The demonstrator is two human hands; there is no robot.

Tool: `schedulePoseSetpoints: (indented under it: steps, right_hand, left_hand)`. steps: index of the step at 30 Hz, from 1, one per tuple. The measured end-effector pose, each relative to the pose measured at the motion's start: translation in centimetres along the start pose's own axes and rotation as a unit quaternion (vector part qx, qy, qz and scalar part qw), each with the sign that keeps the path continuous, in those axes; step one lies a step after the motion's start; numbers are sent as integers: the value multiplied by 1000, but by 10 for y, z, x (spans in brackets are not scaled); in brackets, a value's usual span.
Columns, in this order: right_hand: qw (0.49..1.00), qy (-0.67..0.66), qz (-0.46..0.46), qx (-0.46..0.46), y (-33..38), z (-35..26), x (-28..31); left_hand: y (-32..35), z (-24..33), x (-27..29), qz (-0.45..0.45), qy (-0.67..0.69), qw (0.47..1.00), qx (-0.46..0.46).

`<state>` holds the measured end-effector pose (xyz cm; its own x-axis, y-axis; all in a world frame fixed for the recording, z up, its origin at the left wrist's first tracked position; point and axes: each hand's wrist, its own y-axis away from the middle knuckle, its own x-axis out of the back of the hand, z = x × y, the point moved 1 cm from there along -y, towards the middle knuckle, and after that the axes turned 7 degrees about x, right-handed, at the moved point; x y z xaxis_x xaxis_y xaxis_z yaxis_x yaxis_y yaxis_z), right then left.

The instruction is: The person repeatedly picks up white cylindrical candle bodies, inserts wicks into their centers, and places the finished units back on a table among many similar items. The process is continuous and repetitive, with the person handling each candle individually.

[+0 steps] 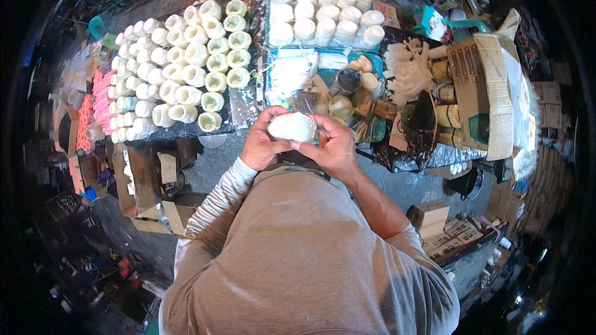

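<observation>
We hold a white rounded piece [290, 128] between our two hands, above the near edge of the bench [247, 104]. Our left hand [259, 141] wraps its left end and our right hand [337, 142] pinches its right end, each grip narrowed on it, thumbs at the lower edge. Beyond, rows of cream hollow cups [187, 95] stand to our left, and a cardboard box [467, 90] sits to our right.

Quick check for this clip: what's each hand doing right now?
Left hand: closed around one side of a white piece.
Right hand: closed on the same piece's other side.
</observation>
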<state>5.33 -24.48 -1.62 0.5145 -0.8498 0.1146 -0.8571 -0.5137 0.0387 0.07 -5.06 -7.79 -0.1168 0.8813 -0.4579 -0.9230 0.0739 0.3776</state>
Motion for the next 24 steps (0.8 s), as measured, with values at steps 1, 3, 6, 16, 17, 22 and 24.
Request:
schedulePoseSetpoints:
  steps: [1,3,6,16,17,22,24]
  right_hand:
    - [997,69,-16,8,-3,-10,-3]
    - [982,173,-52,61,-6,-24,-9]
    - [990,96,-98,44,-6,-24,-28]
    - [991,105,71,39,-31,6,-61]
    - [995,66,66,28,-31,2,-60]
    - [988,54,-74,123,-10,-23,-75]
    - [991,62,-40,110,-11,-26,-83]
  left_hand:
    - [6,11,4,23,-118,992,-42]
    - [24,34,12,22,-384,898,-213]
    - [44,46,16,33,-479,842,-245]
    - [66,34,25,196,-380,859,-282]
    - [66,36,28,205,-380,849,-305]
    - [69,41,38,171,-345,877,-288]
    - [69,41,38,156,-314,894,-278]
